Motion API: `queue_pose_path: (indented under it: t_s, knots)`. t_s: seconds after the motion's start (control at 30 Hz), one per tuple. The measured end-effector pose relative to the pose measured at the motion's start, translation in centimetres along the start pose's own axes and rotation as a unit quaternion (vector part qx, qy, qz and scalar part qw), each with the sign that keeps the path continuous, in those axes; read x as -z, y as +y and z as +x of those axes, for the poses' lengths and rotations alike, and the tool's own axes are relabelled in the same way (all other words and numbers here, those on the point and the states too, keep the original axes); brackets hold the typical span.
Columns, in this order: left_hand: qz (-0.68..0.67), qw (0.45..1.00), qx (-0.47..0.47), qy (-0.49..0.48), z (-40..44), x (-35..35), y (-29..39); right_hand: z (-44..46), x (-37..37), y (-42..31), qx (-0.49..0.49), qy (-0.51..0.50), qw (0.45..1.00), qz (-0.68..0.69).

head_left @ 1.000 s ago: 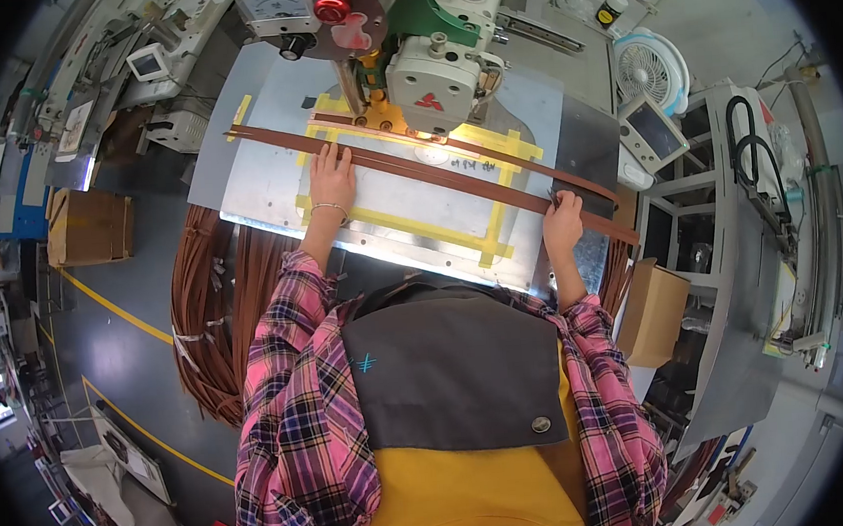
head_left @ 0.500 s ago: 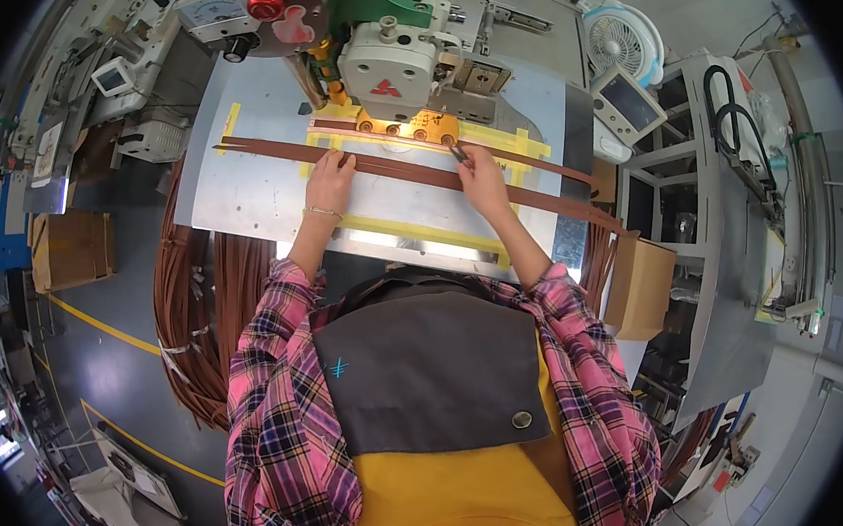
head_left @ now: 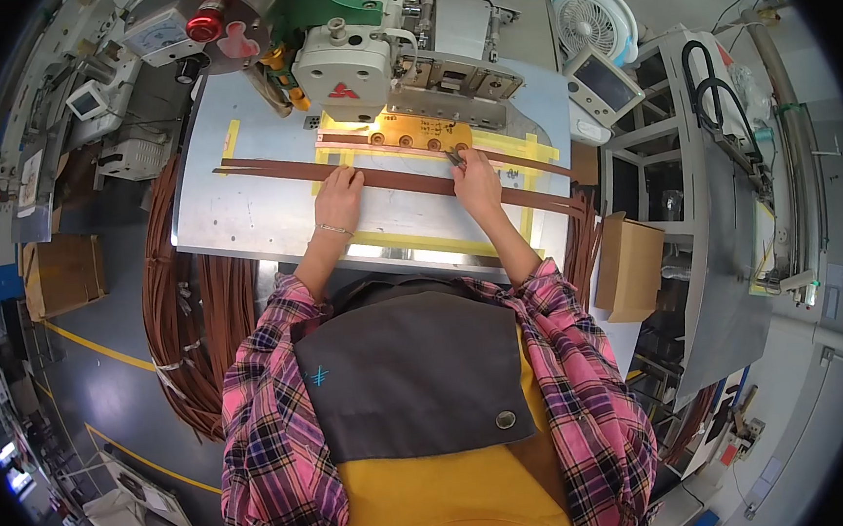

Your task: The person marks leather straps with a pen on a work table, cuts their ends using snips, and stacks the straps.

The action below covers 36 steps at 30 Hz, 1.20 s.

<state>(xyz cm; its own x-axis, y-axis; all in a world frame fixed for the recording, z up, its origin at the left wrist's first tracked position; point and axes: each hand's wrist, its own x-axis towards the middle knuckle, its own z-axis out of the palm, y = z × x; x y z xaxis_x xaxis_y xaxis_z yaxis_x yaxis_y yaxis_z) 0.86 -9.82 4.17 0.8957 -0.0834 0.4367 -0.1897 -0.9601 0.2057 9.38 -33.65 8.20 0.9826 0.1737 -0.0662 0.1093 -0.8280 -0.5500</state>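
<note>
A long brown strap (head_left: pixel 401 181) lies across the metal worktable (head_left: pixel 271 210) in front of me. My left hand (head_left: pixel 339 202) has its fingers closed on this strap, left of the middle. In my right hand (head_left: pixel 478 185) is a small pointed metal tool (head_left: pixel 455 158), like snips or tweezers; its exact kind is too small to make out. Its tip is by the right end of a yellow clamp plate (head_left: pixel 422 129) with round holes. Under that plate, a second brown strap (head_left: pixel 524 163) runs out to the right. The sewing machine head (head_left: pixel 344 68) stands above the plate's left part.
Brown straps (head_left: pixel 223 296) hang in bundles off the table's left side. A cardboard box (head_left: pixel 630 268) stands at the right, below a control screen (head_left: pixel 608 86) and a white fan (head_left: pixel 593 24). Yellow tape (head_left: pixel 420 246) marks the table's front.
The clamp plate and the strap under it have shifted right relative to the machine head. My view has moved slightly. Both hands keep nearly the same places, the right one still with the tool.
</note>
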Motion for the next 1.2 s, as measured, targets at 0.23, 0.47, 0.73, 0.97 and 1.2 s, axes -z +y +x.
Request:
queue_pose_path:
  t_s: [0.23,0.47,0.73,0.97,1.2]
  knots:
    - [0.009,1.000,0.000,-0.024,0.4,0.6,0.0,0.9,-0.4,-0.3,0.013,0.058,0.998,0.004]
    - [0.051,0.991,0.052,-0.116,1.4,1.3,0.9,2.5,2.2,-0.4,-0.018,0.077,0.997,0.027]
    - [-0.044,0.995,0.070,-0.048,2.0,1.8,4.2,2.3,4.2,7.4,0.096,0.052,0.991,-0.080]
    - [-0.675,0.457,0.540,-0.211,5.2,0.5,9.4,1.5,8.6,5.7,0.158,-0.300,0.932,0.130]
    - [-0.731,0.410,0.538,-0.088,2.0,-0.2,8.1,1.8,8.5,0.0,0.172,-0.463,0.840,0.223]
